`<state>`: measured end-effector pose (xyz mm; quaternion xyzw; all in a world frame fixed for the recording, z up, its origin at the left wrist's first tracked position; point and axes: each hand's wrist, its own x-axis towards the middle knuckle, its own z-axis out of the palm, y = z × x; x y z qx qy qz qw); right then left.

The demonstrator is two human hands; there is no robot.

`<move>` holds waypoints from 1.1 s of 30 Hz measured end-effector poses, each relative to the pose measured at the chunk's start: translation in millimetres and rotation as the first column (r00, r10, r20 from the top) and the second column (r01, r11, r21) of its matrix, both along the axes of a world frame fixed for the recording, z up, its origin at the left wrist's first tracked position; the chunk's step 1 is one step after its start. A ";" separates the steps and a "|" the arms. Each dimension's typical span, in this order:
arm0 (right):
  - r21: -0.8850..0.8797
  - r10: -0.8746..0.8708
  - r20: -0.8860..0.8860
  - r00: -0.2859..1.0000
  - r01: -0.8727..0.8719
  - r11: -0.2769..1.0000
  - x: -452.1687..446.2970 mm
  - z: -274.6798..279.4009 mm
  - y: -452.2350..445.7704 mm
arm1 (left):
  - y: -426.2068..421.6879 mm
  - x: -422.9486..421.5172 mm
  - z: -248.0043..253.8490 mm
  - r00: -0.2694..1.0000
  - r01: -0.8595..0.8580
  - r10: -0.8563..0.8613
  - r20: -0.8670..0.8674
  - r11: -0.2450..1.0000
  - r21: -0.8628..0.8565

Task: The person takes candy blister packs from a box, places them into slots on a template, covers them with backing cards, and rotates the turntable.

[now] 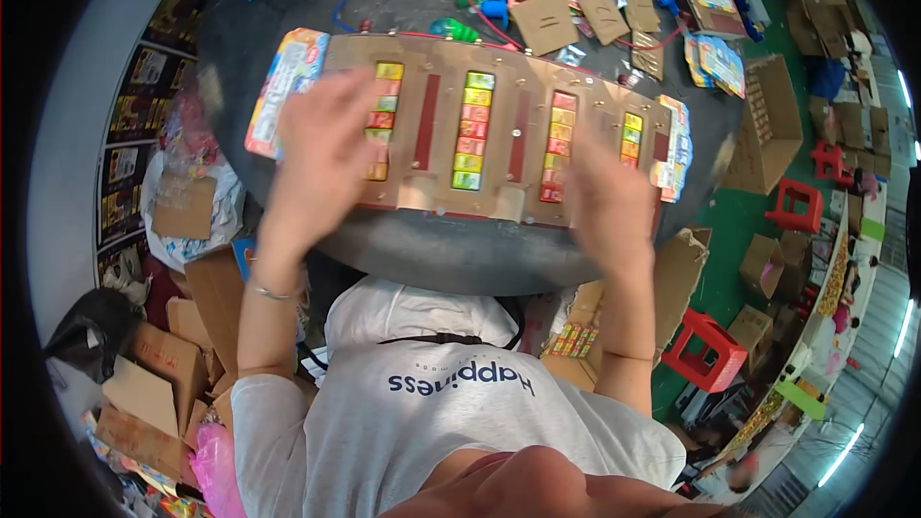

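1. I see the cardboard tray (503,134) lying on the dark round table (451,254), between the two hands and in front of the person's body; four slots in it show small wrapped sweets (470,130) in columns.
2. The left hand (331,125) reaches forward over the tray's left end, back of the hand up, fingers pointing away from the body and toward the leftmost column.
3. The right hand (609,187) is over the tray's right part, its fingers pointing forward, just beside the third column from the left.
4. Both hands are motion-blurred for me, so I cannot tell how wide the fingers stand, whether they hold anything, or whether they touch the tray.
5. The left hand covers part of the leftmost column, and the right hand and fingers hide some of the cardboard between the two right-hand columns.
6. Bright printed cards stick out past the tray's left end (278,77) and right end (676,149), partly covered.
7. Beyond the tray I make out loose cardboard pieces (547,22) among a jumble of small bright things, cut off by the top edge.
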<state>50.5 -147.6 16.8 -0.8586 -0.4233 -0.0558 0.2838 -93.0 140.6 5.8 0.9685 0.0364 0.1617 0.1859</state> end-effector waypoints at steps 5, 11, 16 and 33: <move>0.003 -0.575 0.090 0.813 0.577 0.817 119.0 -39.6 -153.8 | 140.2 -7.4 -58.5 0.881 -0.471 0.447 -0.154 0.858 -0.203; -0.054 -0.453 -0.596 0.663 0.530 0.847 135.8 -64.5 -169.2 | 134.6 0.9 -71.8 0.820 -0.572 0.513 -0.254 0.739 -0.357; -0.177 -0.604 0.118 0.788 0.616 0.768 100.1 -55.7 -150.4 | 70.3 17.1 -18.8 0.813 -0.528 0.571 0.117 0.637 0.562; 0.198 -0.110 -0.797 0.593 0.430 0.881 66.6 -25.4 -118.2 | -176.4 119.7 -15.7 0.994 -0.102 0.108 -0.018 0.850 -0.517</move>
